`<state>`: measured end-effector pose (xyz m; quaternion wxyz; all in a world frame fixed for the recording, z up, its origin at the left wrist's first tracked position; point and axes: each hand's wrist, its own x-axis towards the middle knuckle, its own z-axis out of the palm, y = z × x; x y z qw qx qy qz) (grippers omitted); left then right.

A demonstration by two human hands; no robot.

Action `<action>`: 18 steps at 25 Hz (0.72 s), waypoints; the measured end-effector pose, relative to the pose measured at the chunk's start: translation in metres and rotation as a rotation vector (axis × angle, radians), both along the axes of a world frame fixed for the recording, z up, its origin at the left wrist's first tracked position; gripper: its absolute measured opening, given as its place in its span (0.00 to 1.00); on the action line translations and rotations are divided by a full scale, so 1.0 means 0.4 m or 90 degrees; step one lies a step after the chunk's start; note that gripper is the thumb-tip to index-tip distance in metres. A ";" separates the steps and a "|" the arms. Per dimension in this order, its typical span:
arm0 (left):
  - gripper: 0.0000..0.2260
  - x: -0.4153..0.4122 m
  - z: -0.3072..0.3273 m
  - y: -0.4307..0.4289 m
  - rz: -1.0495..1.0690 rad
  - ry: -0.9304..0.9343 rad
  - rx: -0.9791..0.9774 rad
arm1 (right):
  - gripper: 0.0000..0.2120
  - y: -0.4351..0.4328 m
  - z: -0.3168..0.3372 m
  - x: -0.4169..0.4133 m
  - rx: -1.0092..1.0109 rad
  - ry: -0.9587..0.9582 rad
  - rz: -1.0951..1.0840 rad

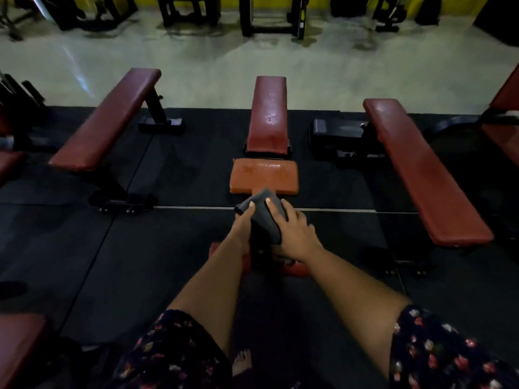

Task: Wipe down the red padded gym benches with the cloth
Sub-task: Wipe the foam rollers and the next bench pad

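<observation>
at the bottom of the view, two floral-print sleeves (179, 349) framed bare forearms that reached forward over black rubber floor mats (140, 248). both hands met on a folded dark grey cloth (262, 217): the left hand (243, 223) gripped its left edge with fingers curled under and the thumb on top, and the right hand (293, 233) lay over its right side, fingers wrapped round the fabric. the cloth sat at the near edge of the orange-red seat pad (264, 175) of the middle bench, touching it. beyond that pad rose the bench's darker red back pad (269, 113), its surface scuffed. a flat red padded bench (106, 119) stood well apart to the left, another flat bench (421, 169) to the right. farther off lay a pale glossy floor (213, 71), then black machine frames (269, 15) against a yellow wall (230, 1).
</observation>
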<state>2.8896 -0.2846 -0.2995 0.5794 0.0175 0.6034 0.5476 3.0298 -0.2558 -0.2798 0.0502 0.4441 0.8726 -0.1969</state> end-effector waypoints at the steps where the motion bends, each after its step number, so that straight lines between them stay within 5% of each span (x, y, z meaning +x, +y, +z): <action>1: 0.25 -0.015 -0.030 0.005 -0.022 -0.042 -0.012 | 0.53 -0.005 -0.031 -0.015 -0.005 -0.007 -0.016; 5: 0.21 0.010 -0.159 0.028 -0.082 -0.180 -0.002 | 0.51 -0.037 -0.190 0.004 -0.007 0.045 -0.107; 7: 0.22 0.028 -0.218 0.048 -0.149 -0.136 -0.035 | 0.51 -0.044 -0.261 0.026 -0.012 0.061 -0.165; 13: 0.20 0.002 -0.498 0.073 -0.363 0.345 -0.086 | 0.46 0.005 -0.526 0.095 0.013 -0.018 -0.312; 18: 0.27 -0.071 -0.790 0.082 -0.665 0.893 -0.148 | 0.42 0.054 -0.828 0.136 0.033 -0.114 -0.328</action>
